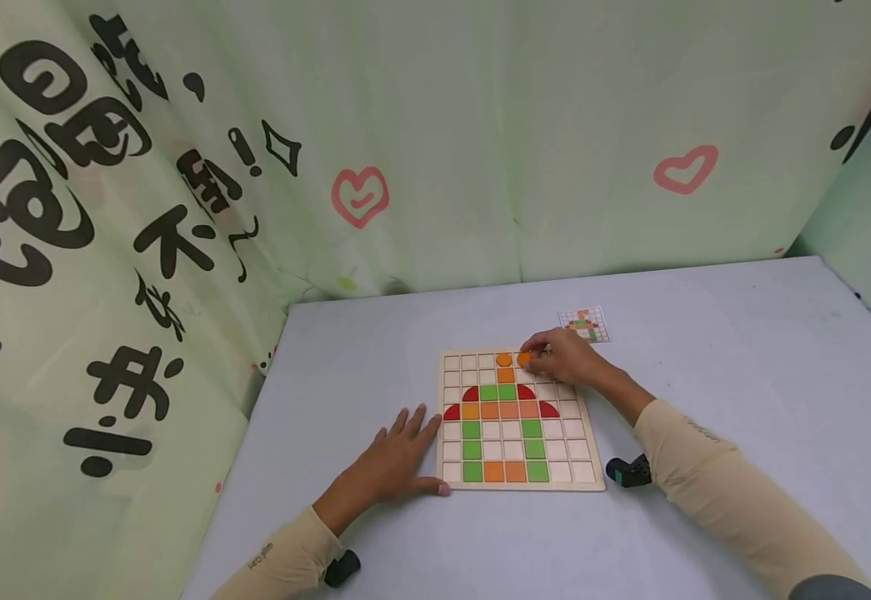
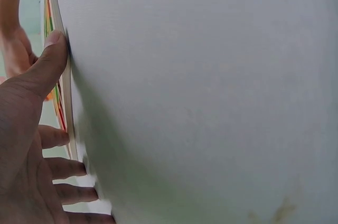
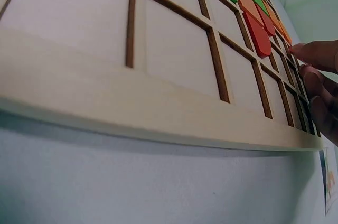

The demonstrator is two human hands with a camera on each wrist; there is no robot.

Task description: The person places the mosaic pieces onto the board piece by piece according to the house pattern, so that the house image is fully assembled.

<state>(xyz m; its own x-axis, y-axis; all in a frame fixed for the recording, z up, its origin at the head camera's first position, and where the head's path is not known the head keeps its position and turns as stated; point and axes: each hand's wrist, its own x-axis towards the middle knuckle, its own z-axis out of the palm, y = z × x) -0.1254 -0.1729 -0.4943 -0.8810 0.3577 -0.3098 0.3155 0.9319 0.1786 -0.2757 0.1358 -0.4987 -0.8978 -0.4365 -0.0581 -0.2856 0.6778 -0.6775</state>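
A wooden grid board lies on the table, with green, orange and red pieces set in its cells. My right hand is over the board's far edge and pinches an orange piece at a top-row cell; the fingers partly cover it. Beside that piece an orange disc sits in its cell, above an orange square. At the board's left edge my left hand rests with fingers spread, the thumb by the near corner. In the left wrist view its thumb touches the board's side.
A small pattern card lies beyond the board, partly behind the right hand. Dark wrist devices show under both sleeves, one at the board's right and another at the near left. A printed curtain stands behind the table.
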